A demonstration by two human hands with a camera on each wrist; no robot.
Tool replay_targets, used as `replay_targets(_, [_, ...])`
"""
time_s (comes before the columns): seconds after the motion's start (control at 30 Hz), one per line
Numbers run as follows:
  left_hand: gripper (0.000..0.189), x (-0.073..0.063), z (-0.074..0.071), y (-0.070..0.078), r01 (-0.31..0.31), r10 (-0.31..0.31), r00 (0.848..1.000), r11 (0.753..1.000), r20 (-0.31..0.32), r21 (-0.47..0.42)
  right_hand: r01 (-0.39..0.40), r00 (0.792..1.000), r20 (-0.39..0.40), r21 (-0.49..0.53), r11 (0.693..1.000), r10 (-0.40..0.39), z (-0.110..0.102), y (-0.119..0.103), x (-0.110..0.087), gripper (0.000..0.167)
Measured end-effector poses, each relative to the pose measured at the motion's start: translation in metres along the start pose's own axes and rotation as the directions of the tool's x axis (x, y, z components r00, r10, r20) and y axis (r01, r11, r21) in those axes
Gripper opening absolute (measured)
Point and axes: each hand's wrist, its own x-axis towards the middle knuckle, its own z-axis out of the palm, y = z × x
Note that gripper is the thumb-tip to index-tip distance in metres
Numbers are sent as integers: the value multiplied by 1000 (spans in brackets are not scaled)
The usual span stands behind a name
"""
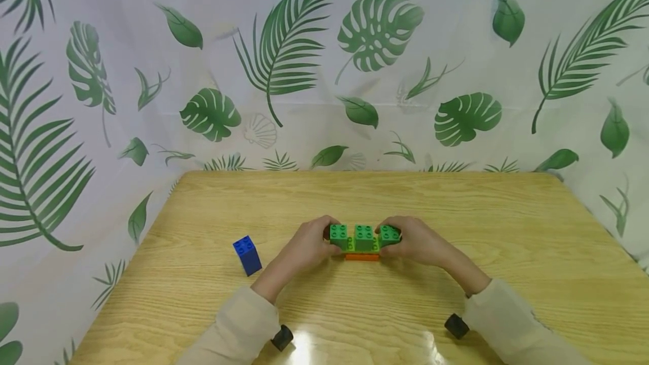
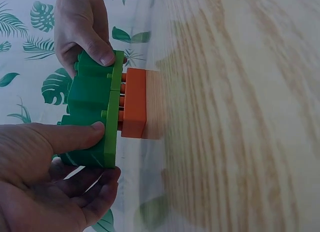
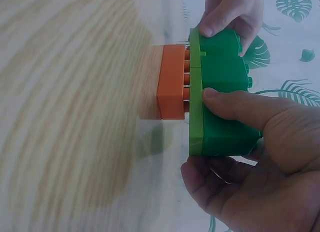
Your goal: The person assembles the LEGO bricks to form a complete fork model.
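Observation:
Three green bricks (image 1: 363, 236) stand in a row on thin lime-green plates (image 2: 114, 110), making one block assembly. My left hand (image 1: 315, 244) grips its left end, thumb on the near side and fingers round the far side and underneath. At the other end my right hand (image 1: 414, 241) holds it the same way. Directly below, an orange brick (image 3: 171, 82) rests on the table, its studs showing in a narrow gap under the lime plates in both wrist views. The plates run past the orange brick at both ends.
A tall blue brick (image 1: 247, 255) stands on the wooden table (image 1: 263, 196), left of my left hand. Behind the table hangs a white cloth (image 1: 314, 123) with green leaf prints. A dark wrist device (image 1: 282, 337) sits at each sleeve.

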Motion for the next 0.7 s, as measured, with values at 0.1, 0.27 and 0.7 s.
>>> replay_targets(0.1, [44,-1,1,-1,13,-13,1000,1000,13,3,2,1000,2,-2,1000,-2,0,0,-1,40])
replay_targets(0.27, [46,-1,3,-1,24,-24,999,1000,32,13,5,1000,2,-4,1000,-5,1,1,-1,39])
replay_targets(0.7, [44,7,11,6,40,-44,998,994,37,106,21,998,-51,-99,995,-26,8,-2,3,37])
